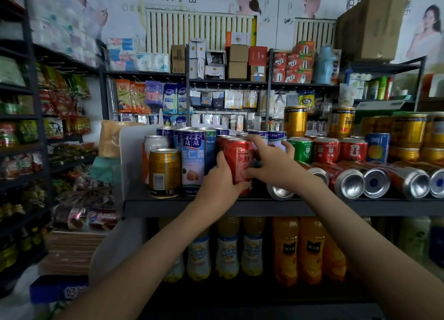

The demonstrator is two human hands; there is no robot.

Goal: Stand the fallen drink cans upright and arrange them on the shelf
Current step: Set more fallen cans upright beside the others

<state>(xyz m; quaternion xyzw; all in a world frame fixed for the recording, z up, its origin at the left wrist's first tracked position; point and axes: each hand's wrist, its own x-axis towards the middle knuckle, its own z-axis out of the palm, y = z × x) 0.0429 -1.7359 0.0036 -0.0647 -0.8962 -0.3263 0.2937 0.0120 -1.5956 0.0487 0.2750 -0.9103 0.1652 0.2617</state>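
A red cola can (pixel 240 160) is held upright at the near edge of the dark shelf (pixel 168 208), just right of a tall blue-and-white can (pixel 193 162) and in front of other standing red cans. It is grasped from both sides. The left hand (pixel 219 179) is wrapped round its lower left side with the thumb lying up the can, and the right hand (pixel 272 160) is closed round its right side with the fingers (pixel 258 139) reaching over the top rim. Its base is hidden behind the left hand, so contact with the shelf cannot be told. To the right, a row of fallen cans (pixel 376 181) is seen lying on the shelf with the silver bottoms turned toward the near side, the nearest of them (pixel 280 192) partly covered by the right forearm. Behind that row, a green can (pixel 301 150), red cans (pixel 326 150) and a blue can (pixel 377 148) are standing, and gold cans (pixel 295 120) are stacked above them. At the left end a gold can (pixel 165 173) is placed beside a white divider (pixel 125 156). Orange drink bottles (pixel 286 250) are lined up on the level below.
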